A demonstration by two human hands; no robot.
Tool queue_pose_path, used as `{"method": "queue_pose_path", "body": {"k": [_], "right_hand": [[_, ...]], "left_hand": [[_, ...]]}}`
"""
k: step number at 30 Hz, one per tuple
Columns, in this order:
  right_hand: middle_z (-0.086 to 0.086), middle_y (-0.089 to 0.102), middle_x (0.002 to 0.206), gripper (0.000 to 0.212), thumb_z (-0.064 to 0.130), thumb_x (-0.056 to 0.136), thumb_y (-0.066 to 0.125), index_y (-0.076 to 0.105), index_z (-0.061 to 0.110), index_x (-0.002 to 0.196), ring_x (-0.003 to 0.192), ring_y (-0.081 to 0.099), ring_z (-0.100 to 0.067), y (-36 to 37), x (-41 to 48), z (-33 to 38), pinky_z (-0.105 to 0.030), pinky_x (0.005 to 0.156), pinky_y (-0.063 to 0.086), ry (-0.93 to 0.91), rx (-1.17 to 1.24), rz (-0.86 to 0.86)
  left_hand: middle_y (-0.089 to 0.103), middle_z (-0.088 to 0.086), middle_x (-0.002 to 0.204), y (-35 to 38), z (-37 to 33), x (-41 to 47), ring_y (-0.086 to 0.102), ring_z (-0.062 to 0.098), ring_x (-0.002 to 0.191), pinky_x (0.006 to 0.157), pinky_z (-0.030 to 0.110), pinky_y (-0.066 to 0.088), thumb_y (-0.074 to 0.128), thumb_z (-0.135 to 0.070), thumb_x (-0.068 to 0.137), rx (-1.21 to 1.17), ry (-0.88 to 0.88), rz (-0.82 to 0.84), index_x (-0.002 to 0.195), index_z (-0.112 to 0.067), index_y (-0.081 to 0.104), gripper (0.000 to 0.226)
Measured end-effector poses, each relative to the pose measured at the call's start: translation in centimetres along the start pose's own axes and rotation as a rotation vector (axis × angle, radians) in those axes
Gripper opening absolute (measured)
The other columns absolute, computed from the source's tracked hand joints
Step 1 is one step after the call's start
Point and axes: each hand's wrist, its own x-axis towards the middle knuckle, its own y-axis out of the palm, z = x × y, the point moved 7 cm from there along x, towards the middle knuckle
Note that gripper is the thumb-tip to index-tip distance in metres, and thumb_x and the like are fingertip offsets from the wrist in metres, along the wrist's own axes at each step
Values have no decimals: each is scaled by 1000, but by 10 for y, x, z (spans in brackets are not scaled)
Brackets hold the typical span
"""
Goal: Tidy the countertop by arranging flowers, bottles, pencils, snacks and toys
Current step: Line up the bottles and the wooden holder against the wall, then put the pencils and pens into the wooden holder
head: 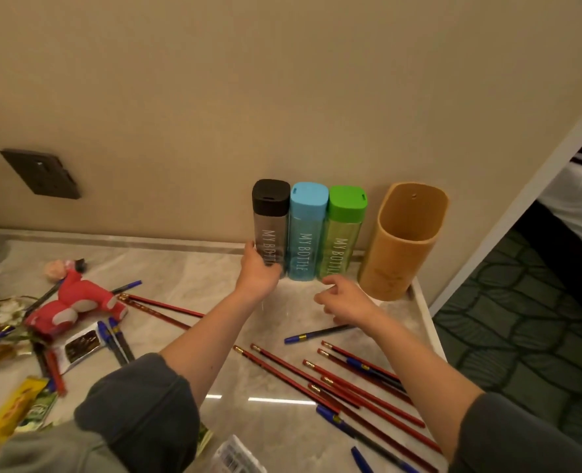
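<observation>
Bottles in a row at the wall

Flowers (pixel 1 310) lie at the far left edge of the surface (pixel 197 268), partly cut off. In front of them sit a yellow snack packet (pixel 8 413) and a green one (pixel 40 409). A red plush toy (pixel 78 302) lies on its side just right of the flowers, with blue-capped pens (pixel 114 339) and a silver snack wrapper (pixel 78 346) close by. Two red pencils (pixel 161 307) point out from the toy toward the middle.

The left grip (pixel 257 273) is wrapped round the lower part of the black-capped bottle (pixel 271 216), which stands upright at the wall. Touching it on the right stands the blue-capped bottle (pixel 306 233), then the green-capped bottle (pixel 344 227), all three side by side. The right grip (pixel 344 302) hovers just in front of the green-capped bottle's base, fingers loosely bent and holding nothing. A tan pencil holder (pixel 405 240) stands upright beside the green-capped bottle, near the corner. More red pencils (pixel 351 380) and pens are scattered in front, under the right forearm.
</observation>
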Motion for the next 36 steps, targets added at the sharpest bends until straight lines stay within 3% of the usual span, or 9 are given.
{"method": "queue_pose_path", "body": {"k": [9, 18, 27, 33, 36], "right_hand": [[0, 63, 86, 46, 21, 91, 60, 46, 16, 135, 87, 66, -22, -6, 11, -12, -36, 74, 54, -28, 15, -75], [-1, 62, 90, 46, 22, 90, 60, 47, 16, 134, 84, 63, -19, -15, 15, -21, -32, 70, 49, -19, 19, -131], [-1, 63, 96, 46, 23, 91, 60, 47, 18, 135, 89, 64, -18, -21, 12, -24, -38, 83, 55, -27, 4, -135], [-1, 64, 94, 43, 22, 91, 59, 50, 19, 132, 87, 65, -18, -24, 4, -19, -37, 80, 56, -42, 4, -143], [1, 62, 94, 39, 22, 91, 59, 52, 19, 129, 85, 64, -16, -22, -5, -11, -32, 73, 53, -73, 10, -139]], "left_hand": [[52, 4, 134, 11, 24, 23, 53, 25, 121, 103, 45, 45, 64, -22, 86, 122, -1, -29, 136, -20, 39, 56], [51, 5, 136, 21, 18, 18, 52, 26, 123, 105, 46, 44, 63, -24, 88, 151, 17, -25, 138, -18, 39, 55], [47, 7, 139, 31, 10, 10, 51, 27, 124, 106, 44, 43, 64, -21, 89, 130, -5, -5, 140, -17, 36, 58], [41, 10, 144, 28, 6, 2, 47, 30, 129, 108, 46, 40, 65, -19, 88, 99, -49, 18, 143, -14, 28, 67], [28, 11, 153, 21, 2, -10, 37, 31, 136, 112, 43, 33, 63, -19, 90, 118, -46, 25, 148, -11, 20, 73]]}}
